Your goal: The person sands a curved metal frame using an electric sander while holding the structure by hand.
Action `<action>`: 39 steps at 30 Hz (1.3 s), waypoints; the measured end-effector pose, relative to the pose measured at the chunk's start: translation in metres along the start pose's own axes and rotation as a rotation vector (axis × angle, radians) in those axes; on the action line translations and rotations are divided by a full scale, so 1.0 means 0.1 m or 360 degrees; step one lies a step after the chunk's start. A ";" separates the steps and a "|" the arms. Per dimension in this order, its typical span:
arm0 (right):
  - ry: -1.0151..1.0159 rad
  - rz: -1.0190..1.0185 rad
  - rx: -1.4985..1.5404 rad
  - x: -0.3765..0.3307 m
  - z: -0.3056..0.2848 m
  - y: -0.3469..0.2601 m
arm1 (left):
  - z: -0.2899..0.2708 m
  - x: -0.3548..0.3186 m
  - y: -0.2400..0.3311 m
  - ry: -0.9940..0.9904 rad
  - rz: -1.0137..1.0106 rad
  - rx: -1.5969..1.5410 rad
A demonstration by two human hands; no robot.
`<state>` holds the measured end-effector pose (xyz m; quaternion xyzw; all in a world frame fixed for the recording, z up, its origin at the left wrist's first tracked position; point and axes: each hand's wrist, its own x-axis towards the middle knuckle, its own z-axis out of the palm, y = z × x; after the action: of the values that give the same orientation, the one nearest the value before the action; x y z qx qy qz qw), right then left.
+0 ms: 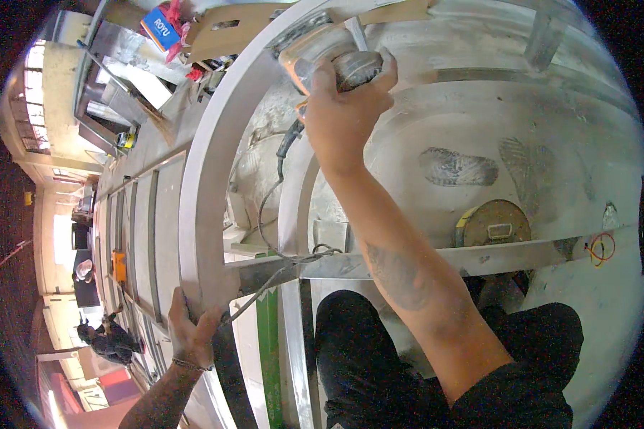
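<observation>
My right hand (350, 107), its fingers curled around the dusty grey grip, holds an orange-and-grey power sander (315, 50). The sander is up against the upper part of a pale, curved frame (215, 136), and its pad is mostly hidden. From the tool a grey cord (262, 214) hangs in a loop, crosses a metal crossbar (265, 275) and runs down close to my left thumb. Lower down, my left hand (191, 332) is closed around the edge of the same curved frame, with some of its fingers hidden behind it.
A round, dusty lid with a handle (494, 225) and thin coloured wires (599, 248) are at the right, near dark shoe prints (459, 166). Cardboard (240, 32) and a blue box (161, 30) lie at the top. Another person (111, 339) is bent low at far left.
</observation>
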<state>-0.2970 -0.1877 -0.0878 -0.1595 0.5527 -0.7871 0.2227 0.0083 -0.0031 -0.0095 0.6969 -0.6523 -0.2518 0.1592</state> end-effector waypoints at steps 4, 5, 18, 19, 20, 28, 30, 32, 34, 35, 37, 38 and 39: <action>0.0085 -0.0190 -0.0289 0.02 0.03 0.02 | 0.02 0.02 -0.02 0.0065 0.0105 0.0081; 0.0096 -0.0226 -0.0287 0.05 0.04 0.03 | 0.02 0.01 -0.02 0.0079 0.0090 0.0158; 0.0111 -0.0245 -0.0199 0.09 0.07 0.10 | 0.00 0.00 0.09 -0.0035 -0.0054 -0.0031; 0.0089 -0.0148 -0.0085 0.11 0.06 0.10 | 0.00 0.00 0.07 -0.0013 -0.0067 -0.0049; 0.0085 -0.0147 -0.0087 0.13 0.06 0.10 | 0.01 0.00 0.05 -0.0008 -0.0117 -0.0087; -0.0112 -0.0093 -0.0016 -0.10 0.01 0.11 | 0.01 0.00 -0.04 0.0055 -0.0017 0.0003; -0.0121 -0.0213 -0.0193 -0.24 -0.02 0.11 | 0.01 0.00 -0.05 0.0073 0.0000 0.0002; -0.0122 -0.0376 -0.0356 -0.37 -0.06 0.11 | 0.00 0.01 -0.05 0.0015 -0.0037 0.0095; -0.0303 -0.0292 -0.0175 -0.50 -0.12 0.11 | 0.00 0.02 -0.04 0.0024 0.0044 0.0129; -0.0439 -0.0062 -0.0040 -0.58 -0.17 0.11 | 0.00 0.02 -0.03 0.0034 0.0113 0.0144; -0.0505 -0.0030 -0.0043 -0.72 -0.26 0.11 | 0.01 0.01 -0.01 0.0030 0.0061 0.0031; -0.0542 -0.0153 -0.0054 -0.78 -0.30 0.10 | 0.02 0.00 0.00 0.0008 -0.0001 -0.0105; -0.0571 -0.0244 -0.0085 -0.84 -0.34 0.10 | 0.02 -0.01 0.01 0.0030 -0.0006 -0.0099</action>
<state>-0.2410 -0.1193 -0.1092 -0.3446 0.5111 -0.7458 0.2527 0.0064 -0.0019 -0.0104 0.6953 -0.6413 -0.2656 0.1864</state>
